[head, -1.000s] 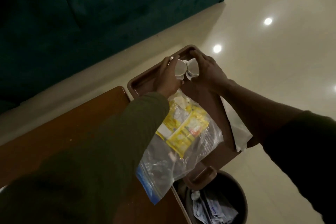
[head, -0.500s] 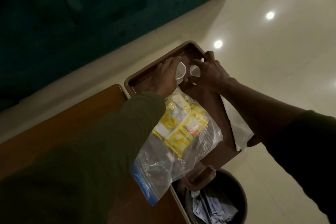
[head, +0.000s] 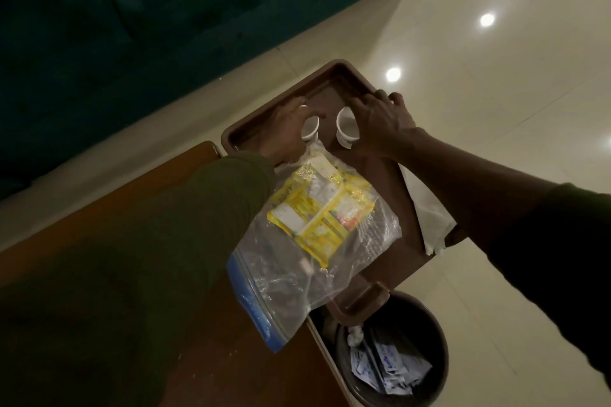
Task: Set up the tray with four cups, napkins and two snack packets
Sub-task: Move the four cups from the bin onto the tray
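A brown tray [head: 334, 74] lies on the wooden table, its far end past the table's edge. At the far end of the tray stand two small white paper cups, a gap between them. My left hand [head: 284, 124] is closed around the left cup [head: 310, 128]. My right hand [head: 380, 119] grips the right cup [head: 345, 125]. A clear zip bag [head: 297, 261] with yellow snack packets [head: 322, 208] lies across the tray's middle. A white napkin [head: 426, 211] hangs over the tray's right rim.
The wooden table [head: 109, 208] fills the lower left. A dark round bin [head: 393, 353] with crumpled wrappers stands on the floor below the tray's near end. A dark green sofa [head: 165, 10] runs along the far side. Glossy pale floor tiles [head: 496, 109] lie to the right.
The two cups were held together, tilted, above the tray. My hands have lowered them and drawn them apart, so they now stand separately on the tray.
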{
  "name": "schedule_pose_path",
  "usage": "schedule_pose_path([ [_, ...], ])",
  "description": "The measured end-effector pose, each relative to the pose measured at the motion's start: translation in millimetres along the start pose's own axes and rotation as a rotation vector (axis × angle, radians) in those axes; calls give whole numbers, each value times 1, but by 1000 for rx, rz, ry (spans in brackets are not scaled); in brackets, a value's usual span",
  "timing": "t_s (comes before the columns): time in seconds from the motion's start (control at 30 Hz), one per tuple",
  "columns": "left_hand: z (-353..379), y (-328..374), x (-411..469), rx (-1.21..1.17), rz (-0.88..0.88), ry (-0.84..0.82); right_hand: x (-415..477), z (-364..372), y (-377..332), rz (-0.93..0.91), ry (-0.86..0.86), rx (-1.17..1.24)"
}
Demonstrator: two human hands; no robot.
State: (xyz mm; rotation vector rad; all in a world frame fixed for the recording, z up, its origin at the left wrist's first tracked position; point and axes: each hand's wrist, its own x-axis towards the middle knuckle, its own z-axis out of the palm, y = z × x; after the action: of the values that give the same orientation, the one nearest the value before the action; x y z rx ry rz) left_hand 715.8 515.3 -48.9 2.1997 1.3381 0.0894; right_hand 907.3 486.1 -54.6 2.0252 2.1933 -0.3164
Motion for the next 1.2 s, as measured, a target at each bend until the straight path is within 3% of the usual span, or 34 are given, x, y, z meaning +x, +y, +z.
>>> schedule_pose_path([
  [0.07,-4,-3,-1,-19,-19,129,-2,-4,-3,-12,-48,104],
  [0.17,-9,-3,-4,-125,-196,325,-10,-13,-8,44,45,254],
  [0.37,-44,-25,-40,-338,-366,448,-10,-59,-51,174,168,463],
  [0.57,-82,-67,-130,-429,-395,513,-14,-81,-159,124,78,726],
  [0.97,-145,-189,-415,-393,-385,677,-147,-83,-431,-68,91,607],
  [1.2,-123,-240,-571,-399,-472,720,-241,-60,-553,-101,-2,712],
])
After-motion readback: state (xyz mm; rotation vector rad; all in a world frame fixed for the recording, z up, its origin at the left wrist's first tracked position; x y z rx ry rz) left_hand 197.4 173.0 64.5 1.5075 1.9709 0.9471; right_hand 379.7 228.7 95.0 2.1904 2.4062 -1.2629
